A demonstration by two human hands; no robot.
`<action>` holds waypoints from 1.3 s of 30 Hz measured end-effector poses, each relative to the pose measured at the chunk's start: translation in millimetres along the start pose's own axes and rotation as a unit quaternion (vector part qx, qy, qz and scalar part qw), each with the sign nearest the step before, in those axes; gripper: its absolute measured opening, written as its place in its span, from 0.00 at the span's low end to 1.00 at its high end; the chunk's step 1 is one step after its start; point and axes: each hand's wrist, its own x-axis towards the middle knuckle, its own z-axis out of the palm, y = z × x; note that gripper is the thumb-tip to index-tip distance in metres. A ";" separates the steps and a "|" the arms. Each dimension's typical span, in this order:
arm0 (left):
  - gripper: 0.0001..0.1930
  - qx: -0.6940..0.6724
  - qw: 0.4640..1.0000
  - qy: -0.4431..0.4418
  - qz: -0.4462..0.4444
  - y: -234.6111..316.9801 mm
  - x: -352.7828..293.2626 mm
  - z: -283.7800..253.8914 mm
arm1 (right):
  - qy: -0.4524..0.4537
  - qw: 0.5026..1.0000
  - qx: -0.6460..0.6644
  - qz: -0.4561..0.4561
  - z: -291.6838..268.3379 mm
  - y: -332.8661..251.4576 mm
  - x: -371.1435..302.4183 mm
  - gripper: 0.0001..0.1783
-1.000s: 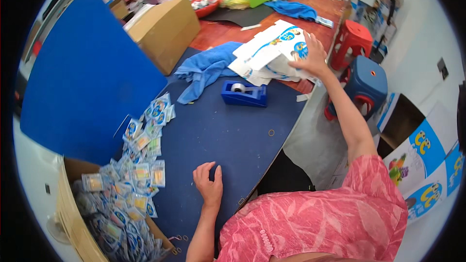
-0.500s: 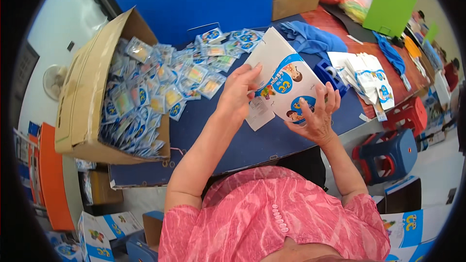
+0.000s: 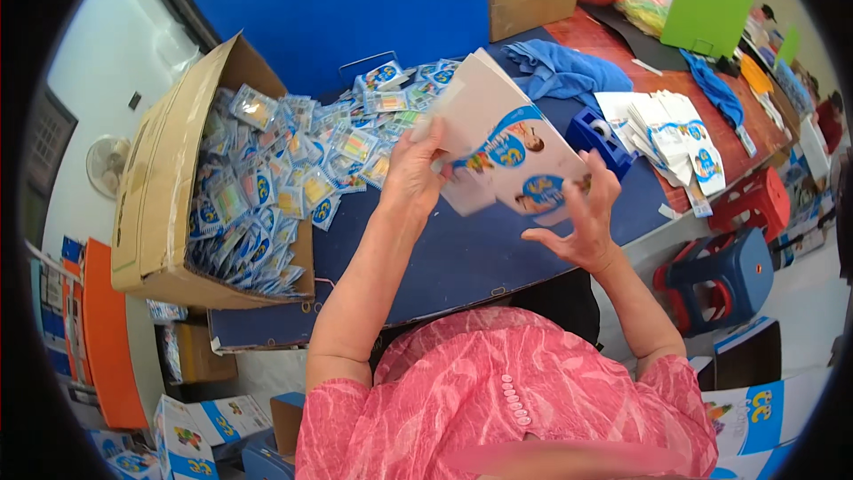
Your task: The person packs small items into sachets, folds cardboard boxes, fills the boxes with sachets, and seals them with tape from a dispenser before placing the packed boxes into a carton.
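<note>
My left hand (image 3: pixel 416 164) is closed on the left edge of a flat white printed carton (image 3: pixel 489 116), tilted above the dark blue tabletop. Blue bands and cartoon pictures mark its face, and a loose flap hangs at the lower left. At the carton's lower right corner is my right hand (image 3: pixel 582 218), its thumb and fingers spread apart; whether a fingertip touches the card is hard to tell. Small clear-and-blue sachets (image 3: pixel 351 142) spill over the table from a tipped cardboard box (image 3: pixel 169 169) to the left.
A blue holder (image 3: pixel 604 138) stands just beyond my right hand. Farther right lies a stack of flattened white cartons (image 3: pixel 671 138). A blue cloth (image 3: pixel 569 71) lies behind the carton, and an upright blue panel (image 3: pixel 338 9) bounds the back. Stacked stools (image 3: pixel 720 276) stand right.
The carton has shifted slightly left and tilted, its left part blurred by motion. My right hand's fingers have drawn off its printed face to the edge, thumb stretched out.
</note>
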 end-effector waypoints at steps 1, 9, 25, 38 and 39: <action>0.25 -0.018 0.999 -0.030 0.023 0.0 0.6 6.0 | 0.004 1.000 -0.008 0.012 -5.2 0.5 2.0 0.43; 0.18 0.042 0.969 -0.103 0.220 -20.6 -2.8 37.4 | -0.200 0.635 0.573 0.478 -13.0 36.8 12.7 0.47; 0.16 0.054 0.953 -0.209 0.214 -21.7 -34.8 8.8 | -0.171 0.662 0.654 0.325 76.6 17.2 60.6 0.44; 0.10 0.173 0.953 -0.043 0.246 -6.2 -57.6 -15.2 | 0.040 0.868 0.316 0.380 -5.1 101.9 70.4 0.08; 0.11 0.174 0.952 -0.030 0.251 1.6 -63.6 -17.5 | 0.097 0.856 0.308 0.403 -25.0 130.5 61.6 0.10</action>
